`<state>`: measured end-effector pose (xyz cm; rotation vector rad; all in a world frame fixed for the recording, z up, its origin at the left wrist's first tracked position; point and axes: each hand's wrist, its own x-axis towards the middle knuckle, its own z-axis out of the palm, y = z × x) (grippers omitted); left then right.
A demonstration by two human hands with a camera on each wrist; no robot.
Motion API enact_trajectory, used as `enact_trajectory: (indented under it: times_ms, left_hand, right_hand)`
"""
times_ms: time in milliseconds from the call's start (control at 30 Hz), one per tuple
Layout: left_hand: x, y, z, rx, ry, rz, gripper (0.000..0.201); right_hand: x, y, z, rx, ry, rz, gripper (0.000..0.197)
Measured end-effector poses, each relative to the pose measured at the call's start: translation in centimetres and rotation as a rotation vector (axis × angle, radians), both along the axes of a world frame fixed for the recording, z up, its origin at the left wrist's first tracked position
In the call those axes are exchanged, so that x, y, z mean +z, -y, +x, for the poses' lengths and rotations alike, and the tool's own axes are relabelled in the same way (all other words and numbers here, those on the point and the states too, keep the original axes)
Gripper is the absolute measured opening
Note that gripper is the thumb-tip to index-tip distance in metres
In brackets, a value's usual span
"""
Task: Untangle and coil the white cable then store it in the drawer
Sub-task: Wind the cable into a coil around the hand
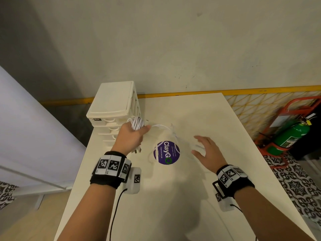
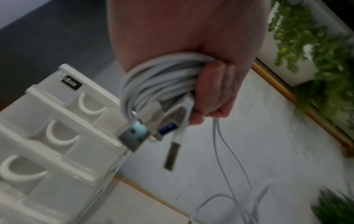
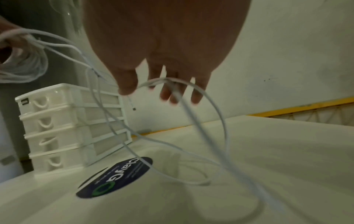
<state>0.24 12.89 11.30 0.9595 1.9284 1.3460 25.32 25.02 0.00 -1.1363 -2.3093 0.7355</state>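
White cable (image 2: 153,81) partly coiled in left hand (image 1: 129,138), loose strands trailing to table, closed white drawer unit (image 1: 112,108) beside it

Plain off-white wall (image 1: 173,40) behind the white table (image 1: 225,136), yellow mesh fence (image 1: 260,108) and patterned tile floor (image 1: 295,180) off to the table's right.

The cable (image 2: 153,78) has a smooth, matt white plastic jacket, with bare metal plugs (image 2: 132,139) at its ends. The drawer unit (image 3: 67,124), at ten o'clock on the table (image 1: 217,136), is glossy cream plastic. The tabletop looks smooth and matt, and its round purple sticker (image 1: 166,152) has a slight sheen.
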Motion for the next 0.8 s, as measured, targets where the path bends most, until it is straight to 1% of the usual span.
enact_trajectory:
  times_ms: [67,100,133,233,300,367,433,467,533,567,600,700,733,800]
  left_hand:
    - [0.0,0.0,0.6,-0.049,0.023,-0.009,0.038]
    - [0.0,-0.1,1.0,-0.07,0.044,-0.011,0.038]
    - [0.0,-0.1,1.4,-0.093,0.068,-0.009,0.037]
    - [0.2,-0.1,2.4,-0.157,0.124,0.012,0.037]
    - [0.4,0.0,2.7,-0.198,0.137,0.017,0.036]
    - [0.5,0.1,2.8,-0.229,0.145,0.006,0.036]
    - [0.5,0.3,2.7,-0.244,0.159,-0.012,0.04]
    - [0.4,0.4,2.7,-0.24,0.164,-0.017,0.041]
    - [0.4,0.5,2.7,-0.19,0.163,-0.027,0.037]
    - [0.4,0.5,2.5,-0.144,0.156,-0.037,0.032]
    - [0.4,0.5,2.2,-0.092,0.142,-0.049,0.028]
    - [0.2,0.6,1.0,0.048,0.113,-0.066,0.023]
    - [0.1,0.7,0.5,0.087,0.115,-0.064,0.021]
    - [-0.2,0.9,-0.3,0.147,0.134,-0.051,0.019]
  right_hand:
    - [0.5,0.8,-0.8,-0.011,-0.127,0.137,0.033]
    - [0.8,1.3,-1.5,-0.002,-0.157,0.157,0.034]
    - [1.0,1.7,-2.2,0.003,-0.15,0.158,0.039]
    - [1.2,2.5,-4.2,-0.058,0.005,0.181,0.057]
    - [1.1,2.3,-5.0,-0.11,0.078,0.171,0.059]
    - [1.1,2.0,-5.7,-0.119,0.094,0.114,0.05]
    - [1.3,1.9,-6.2,-0.114,-0.006,0.03,0.034]
    - [1.6,1.9,-6.3,-0.116,-0.066,-0.047,0.027]
    - [1.8,2.1,-6.2,-0.098,-0.158,-0.225,0.018]
    - [1.7,2.1,-5.9,-0.079,-0.182,-0.271,0.016]
    - [1.6,2.1,-5.5,-0.062,-0.159,-0.26,0.015]
    - [1.0,1.9,-3.9,-0.009,0.056,-0.117,0.017]
    - [1.1,1.9,-3.2,0.018,0.099,-0.089,0.018]
    - [1.3,2.0,-1.9,0.049,0.084,-0.093,0.025]
